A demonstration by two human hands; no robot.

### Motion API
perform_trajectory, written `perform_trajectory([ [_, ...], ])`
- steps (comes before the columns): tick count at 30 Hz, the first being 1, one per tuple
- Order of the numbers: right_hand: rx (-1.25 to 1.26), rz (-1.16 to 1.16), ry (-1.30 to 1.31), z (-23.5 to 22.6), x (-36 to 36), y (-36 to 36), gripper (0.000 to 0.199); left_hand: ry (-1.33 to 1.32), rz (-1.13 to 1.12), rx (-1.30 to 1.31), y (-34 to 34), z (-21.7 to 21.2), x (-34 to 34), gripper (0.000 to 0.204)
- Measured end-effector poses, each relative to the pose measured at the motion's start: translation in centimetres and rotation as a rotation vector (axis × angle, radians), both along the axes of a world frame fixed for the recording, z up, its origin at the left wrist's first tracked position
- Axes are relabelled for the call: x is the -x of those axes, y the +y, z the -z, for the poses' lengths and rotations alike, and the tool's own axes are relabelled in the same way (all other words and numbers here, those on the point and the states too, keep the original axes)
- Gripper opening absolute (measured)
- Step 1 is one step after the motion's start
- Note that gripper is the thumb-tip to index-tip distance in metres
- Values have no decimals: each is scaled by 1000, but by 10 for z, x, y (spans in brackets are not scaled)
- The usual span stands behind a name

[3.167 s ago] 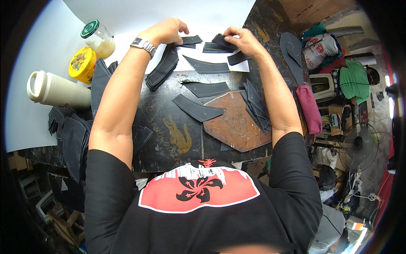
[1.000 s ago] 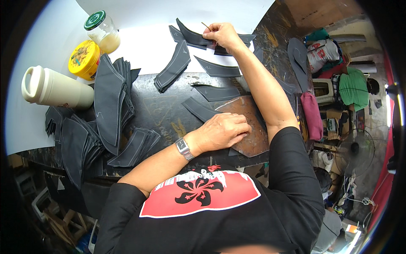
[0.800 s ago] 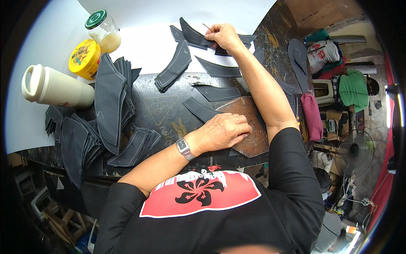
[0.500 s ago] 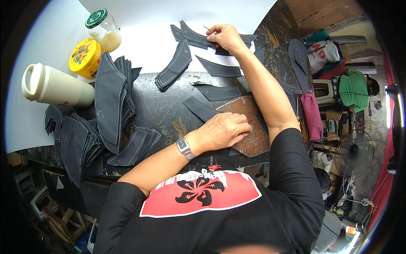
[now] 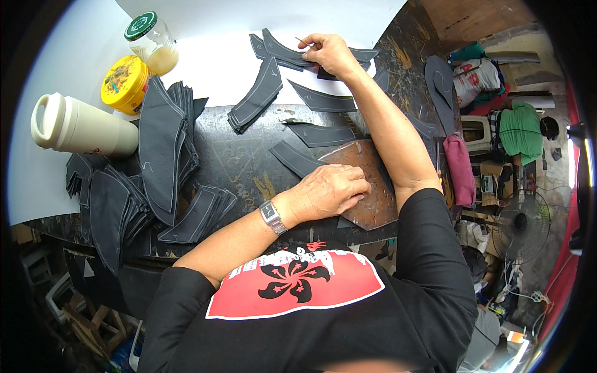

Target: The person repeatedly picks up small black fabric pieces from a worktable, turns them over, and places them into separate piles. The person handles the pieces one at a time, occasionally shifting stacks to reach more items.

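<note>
The right hand point(image 5: 329, 53) pinched a thin tool over dark cut pieces point(image 5: 283, 55) on white paper point(image 5: 205, 53) (smudging looked possible), while the left hand point(image 5: 326, 193), fingers together, pressed a brown board point(image 5: 373, 202).
</note>
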State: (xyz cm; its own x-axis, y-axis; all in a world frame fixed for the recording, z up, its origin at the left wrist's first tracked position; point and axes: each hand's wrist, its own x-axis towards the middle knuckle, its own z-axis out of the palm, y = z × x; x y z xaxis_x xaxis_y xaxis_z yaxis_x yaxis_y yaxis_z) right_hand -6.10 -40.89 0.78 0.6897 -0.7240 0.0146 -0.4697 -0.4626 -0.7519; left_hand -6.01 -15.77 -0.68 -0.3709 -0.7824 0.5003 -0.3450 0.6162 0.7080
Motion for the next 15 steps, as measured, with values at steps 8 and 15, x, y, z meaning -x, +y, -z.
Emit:
perform_trajectory([
  [8,84,-21,-28,-2,-7,1,23,26,8,-13,0,-1,1,15],
  [15,152,-17,68,4,-14,13,25,8,-1,7,0,0,0,18],
])
